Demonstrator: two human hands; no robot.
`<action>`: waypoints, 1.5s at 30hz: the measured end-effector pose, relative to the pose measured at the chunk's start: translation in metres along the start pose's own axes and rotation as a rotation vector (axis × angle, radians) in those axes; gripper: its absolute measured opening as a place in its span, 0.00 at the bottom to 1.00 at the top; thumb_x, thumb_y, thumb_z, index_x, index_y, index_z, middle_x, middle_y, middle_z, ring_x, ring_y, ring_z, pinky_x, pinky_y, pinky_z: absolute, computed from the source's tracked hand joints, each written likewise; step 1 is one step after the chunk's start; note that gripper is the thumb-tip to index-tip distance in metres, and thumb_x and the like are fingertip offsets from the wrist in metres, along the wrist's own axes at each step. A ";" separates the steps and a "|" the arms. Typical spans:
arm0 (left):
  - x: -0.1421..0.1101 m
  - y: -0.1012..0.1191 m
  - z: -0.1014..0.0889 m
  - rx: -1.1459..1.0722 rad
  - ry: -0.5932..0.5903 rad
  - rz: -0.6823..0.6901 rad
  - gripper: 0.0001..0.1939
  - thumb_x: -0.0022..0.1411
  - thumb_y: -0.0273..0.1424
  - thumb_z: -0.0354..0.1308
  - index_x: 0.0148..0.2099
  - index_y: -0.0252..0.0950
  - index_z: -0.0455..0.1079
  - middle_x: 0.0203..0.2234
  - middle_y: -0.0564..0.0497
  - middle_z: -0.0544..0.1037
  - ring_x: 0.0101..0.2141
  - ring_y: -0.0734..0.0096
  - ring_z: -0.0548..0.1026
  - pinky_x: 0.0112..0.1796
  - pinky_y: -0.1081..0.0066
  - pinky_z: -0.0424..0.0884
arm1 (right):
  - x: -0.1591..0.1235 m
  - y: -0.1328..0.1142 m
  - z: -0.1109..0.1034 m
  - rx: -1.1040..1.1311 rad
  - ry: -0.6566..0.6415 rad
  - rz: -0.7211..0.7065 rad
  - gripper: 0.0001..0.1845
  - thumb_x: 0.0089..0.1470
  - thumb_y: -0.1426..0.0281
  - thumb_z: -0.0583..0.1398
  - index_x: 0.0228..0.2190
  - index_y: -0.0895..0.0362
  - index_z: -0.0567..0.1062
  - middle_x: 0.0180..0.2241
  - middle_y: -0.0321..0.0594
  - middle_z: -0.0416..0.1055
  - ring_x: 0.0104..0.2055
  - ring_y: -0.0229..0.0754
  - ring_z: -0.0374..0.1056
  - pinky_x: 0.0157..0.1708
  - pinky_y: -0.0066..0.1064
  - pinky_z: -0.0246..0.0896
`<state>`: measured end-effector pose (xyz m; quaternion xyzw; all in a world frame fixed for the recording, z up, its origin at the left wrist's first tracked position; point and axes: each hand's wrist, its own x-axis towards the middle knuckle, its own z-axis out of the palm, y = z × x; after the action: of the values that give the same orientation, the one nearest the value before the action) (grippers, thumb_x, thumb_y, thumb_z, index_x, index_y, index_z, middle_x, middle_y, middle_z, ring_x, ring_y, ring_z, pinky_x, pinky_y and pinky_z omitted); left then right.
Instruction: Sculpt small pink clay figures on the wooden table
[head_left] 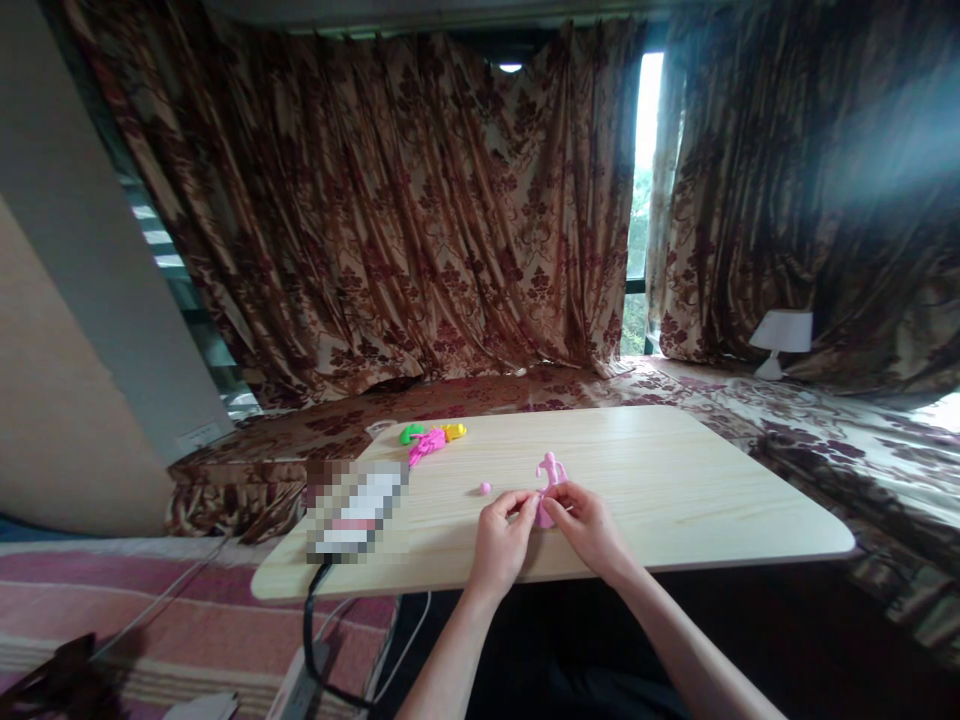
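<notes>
A pink figure (551, 467) with thin arms stands upright on the table, its wider pink base partly behind my fingers. My left hand (504, 530) is closed, with thumb and fingertips pinched at the figure's left side. From the right, my right hand (589, 525) pinches at the figure's front, its fingertips almost meeting those of the left. Any small piece between the fingertips is too small to make out. A small pink ball (485, 488) lies on the table just beyond my left hand.
On the pale wooden table (697, 490) lie green (411, 434), bright pink (427, 445) and yellow (454, 432) pieces at the far left. A blurred-out flat object (360, 510) with a black cable (309, 620) sits at the left edge. A white lamp (782, 332) stands far right.
</notes>
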<state>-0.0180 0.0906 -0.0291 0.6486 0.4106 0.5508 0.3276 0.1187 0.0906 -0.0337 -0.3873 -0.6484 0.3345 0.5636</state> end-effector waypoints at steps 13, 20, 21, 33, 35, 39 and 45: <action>0.001 -0.001 0.003 0.057 -0.077 0.059 0.09 0.57 0.30 0.52 0.35 0.33 0.72 0.32 0.47 0.76 0.36 0.67 0.73 0.41 0.69 0.67 | -0.001 -0.001 -0.001 0.024 0.007 -0.011 0.07 0.51 0.68 0.57 0.30 0.58 0.72 0.26 0.37 0.69 0.27 0.37 0.65 0.26 0.25 0.59; 0.001 -0.001 0.003 0.039 -0.048 0.025 0.09 0.57 0.32 0.53 0.35 0.34 0.72 0.31 0.48 0.77 0.34 0.68 0.73 0.39 0.70 0.67 | 0.001 -0.001 -0.004 0.028 0.056 0.029 0.12 0.55 0.64 0.53 0.29 0.58 0.72 0.25 0.37 0.69 0.28 0.37 0.64 0.26 0.25 0.58; 0.001 -0.002 0.003 0.028 -0.035 0.015 0.09 0.57 0.33 0.53 0.35 0.34 0.71 0.31 0.49 0.77 0.34 0.68 0.73 0.38 0.70 0.68 | 0.001 -0.001 -0.004 0.032 0.058 0.039 0.13 0.55 0.63 0.53 0.29 0.58 0.72 0.26 0.37 0.70 0.28 0.37 0.64 0.26 0.25 0.58; 0.000 0.001 0.003 0.024 -0.018 0.004 0.09 0.56 0.34 0.54 0.33 0.33 0.70 0.28 0.50 0.75 0.31 0.70 0.72 0.36 0.72 0.67 | 0.001 0.009 -0.002 0.009 0.084 -0.001 0.12 0.53 0.63 0.55 0.30 0.59 0.74 0.27 0.38 0.71 0.27 0.37 0.64 0.27 0.26 0.59; 0.000 0.001 0.002 0.015 -0.012 -0.002 0.09 0.57 0.35 0.53 0.34 0.34 0.70 0.28 0.50 0.75 0.31 0.70 0.72 0.35 0.72 0.67 | 0.002 0.007 -0.002 0.020 0.076 0.010 0.13 0.53 0.63 0.55 0.32 0.59 0.73 0.27 0.38 0.71 0.27 0.37 0.65 0.27 0.26 0.59; 0.000 0.002 0.002 -0.025 -0.036 -0.005 0.10 0.57 0.35 0.53 0.34 0.34 0.70 0.28 0.50 0.75 0.30 0.70 0.72 0.34 0.72 0.67 | 0.002 0.004 -0.001 0.033 0.047 -0.021 0.11 0.51 0.63 0.57 0.30 0.58 0.73 0.27 0.38 0.71 0.28 0.38 0.66 0.29 0.27 0.61; 0.001 0.001 0.004 -0.036 -0.026 0.013 0.07 0.54 0.32 0.55 0.32 0.34 0.70 0.27 0.51 0.75 0.31 0.70 0.73 0.35 0.72 0.67 | 0.002 0.003 -0.001 0.041 0.077 0.015 0.13 0.50 0.61 0.58 0.33 0.58 0.73 0.29 0.40 0.73 0.29 0.40 0.67 0.29 0.29 0.63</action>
<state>-0.0132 0.0908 -0.0283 0.6523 0.3924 0.5517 0.3409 0.1200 0.0936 -0.0350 -0.3930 -0.6165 0.3366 0.5935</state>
